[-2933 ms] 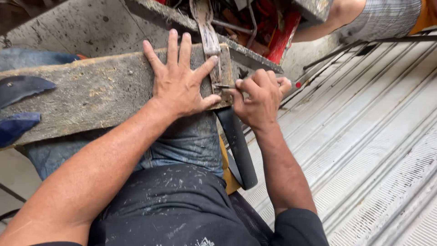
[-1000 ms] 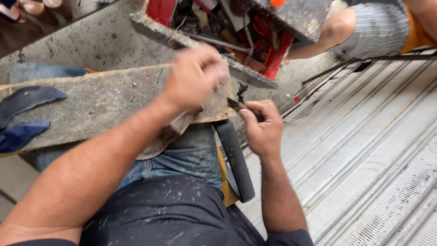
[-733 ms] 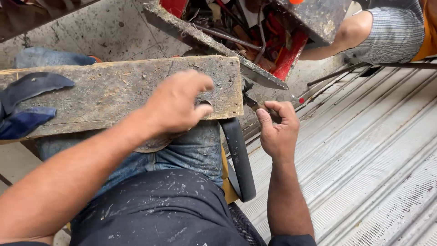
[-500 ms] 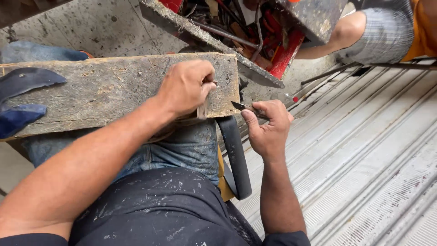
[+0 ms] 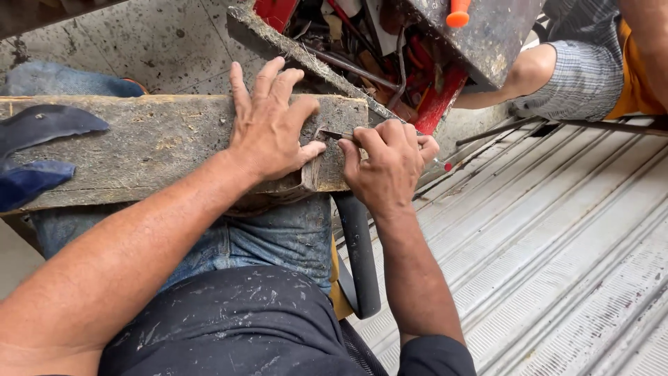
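A rough, dirty wooden plank (image 5: 139, 143) lies across my lap. My left hand (image 5: 271, 122) rests flat on its right part, fingers spread, the thumb pinning a brown leather-like strip (image 5: 311, 174) against the plank's end. My right hand (image 5: 386, 163) is closed around a small thin metal tool (image 5: 337, 134), its tip touching the strip beside my left thumb. What kind of tool it is cannot be made out.
A black rubber strip (image 5: 358, 257) hangs by my right knee. A red toolbox (image 5: 390, 56) full of tools stands ahead. Dark blue scraps (image 5: 35, 150) lie on the plank's left end. Another person's arm (image 5: 543, 69) is at the upper right, over a ribbed metal sheet (image 5: 557, 264).
My left hand went from a fist on the plank's end to a flat, spread hand pinning the strip. My right hand moved up and left, bringing the tool to the strip.
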